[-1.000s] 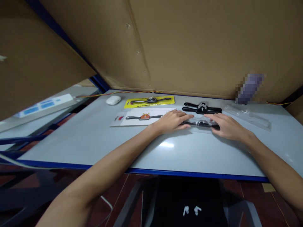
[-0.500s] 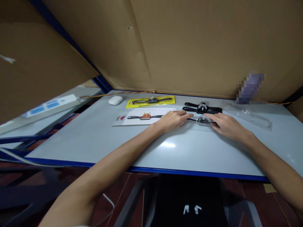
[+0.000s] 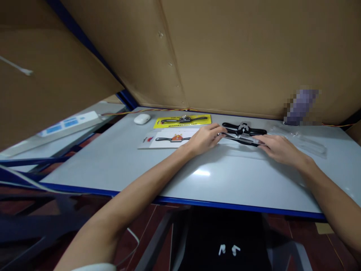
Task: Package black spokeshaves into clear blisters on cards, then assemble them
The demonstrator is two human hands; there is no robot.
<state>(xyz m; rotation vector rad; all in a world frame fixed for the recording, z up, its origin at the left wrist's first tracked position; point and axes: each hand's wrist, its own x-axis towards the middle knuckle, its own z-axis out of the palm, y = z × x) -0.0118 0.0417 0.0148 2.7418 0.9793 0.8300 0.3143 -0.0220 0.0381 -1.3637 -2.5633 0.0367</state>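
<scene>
Between my two hands is a clear plastic blister shell (image 3: 235, 137), tilted up so I see it nearly edge-on. My left hand (image 3: 205, 139) pinches its left end, and my right hand (image 3: 280, 148) has fingers closed on its right end. A dark spokeshave (image 3: 248, 142) shows along the shell; whether it sits inside or just beneath, I cannot tell. Just behind lie black spokeshaves (image 3: 244, 130) with a grey metal plate in the middle. Partly behind my left hand is a white printed card (image 3: 163, 144) picturing a spokeshave with an orange centre.
A yellow card (image 3: 169, 124) with a spokeshave on it lies at the back, beside a white rounded case (image 3: 142, 119). Empty clear plastic packaging (image 3: 307, 145) rests on the right. Cardboard walls (image 3: 225, 56) enclose the table; a power strip (image 3: 70, 122) sits at left.
The plastic shell has come up off the table and tipped toward edge-on between my hands. My left fingers have closed on its left end. The view has shifted slightly.
</scene>
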